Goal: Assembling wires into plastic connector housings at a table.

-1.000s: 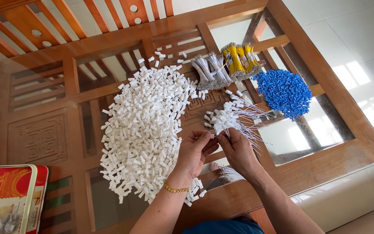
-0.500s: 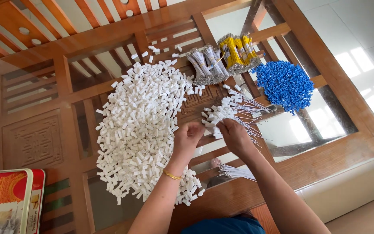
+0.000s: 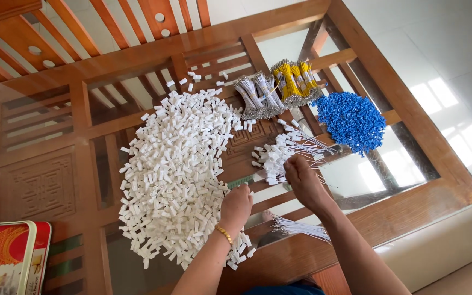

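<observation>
Head view: the left hand [image 3: 237, 205] rests at the near edge of the heap of white connector housings [image 3: 173, 164] on the glass-topped bench [image 3: 427, 180], fingers curled into the pile; whether they pinch a piece cannot be told. The right hand [image 3: 301, 180] pinches into a fan of white-tipped wires [image 3: 285, 153] near the bench middle. Blue pieces [image 3: 350, 121] and yellow wire bundles [image 3: 297, 82] lie toward the far right. Risk: a sweeping wrist could scatter housings off the near edge.

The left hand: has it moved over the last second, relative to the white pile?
Yes. The left hand has drawn apart from the right hand and now reaches into the lower right edge of the white pile.
</observation>
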